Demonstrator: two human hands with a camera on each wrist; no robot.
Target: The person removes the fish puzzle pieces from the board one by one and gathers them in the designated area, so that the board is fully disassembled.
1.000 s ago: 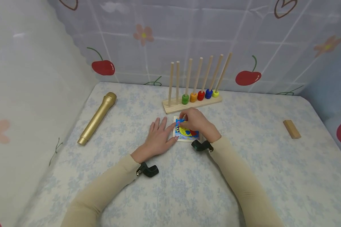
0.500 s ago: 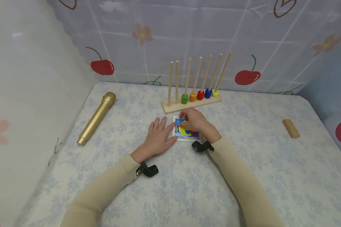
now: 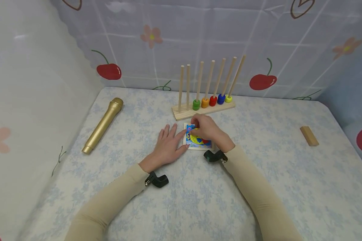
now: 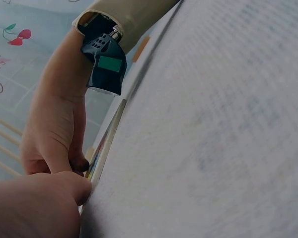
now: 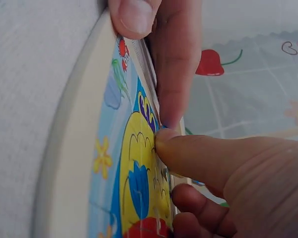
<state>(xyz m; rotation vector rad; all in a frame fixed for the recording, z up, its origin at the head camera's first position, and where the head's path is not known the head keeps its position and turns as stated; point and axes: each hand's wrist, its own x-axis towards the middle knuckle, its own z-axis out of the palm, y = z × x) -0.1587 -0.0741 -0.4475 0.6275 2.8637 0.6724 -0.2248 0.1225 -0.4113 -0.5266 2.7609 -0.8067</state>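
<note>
A small picture puzzle (image 3: 197, 144) in a pale wooden frame lies flat on the table, showing a yellow fish on blue. My left hand (image 3: 167, 147) rests beside it, fingers spread, with thumb and index finger touching its left side. Over the upper part of the puzzle my right hand (image 3: 209, 129) bends its fingers and pinches at a puzzle piece. In the right wrist view, the right thumb (image 5: 198, 153) meets the fish picture (image 5: 139, 168), a bit of blue showing at its tip. The piece itself is mostly hidden by the fingers.
Behind the puzzle stands a wooden peg rack (image 3: 187, 113) with coloured beads on several of its rods. A gold toy microphone (image 3: 102, 127) lies at the left. A wooden block (image 3: 309, 136) lies far right. A patterned curtain hangs along the table's back edge.
The right hand has shifted very slightly upward at the puzzle's top. The left hand stays in place at the puzzle's left side.
</note>
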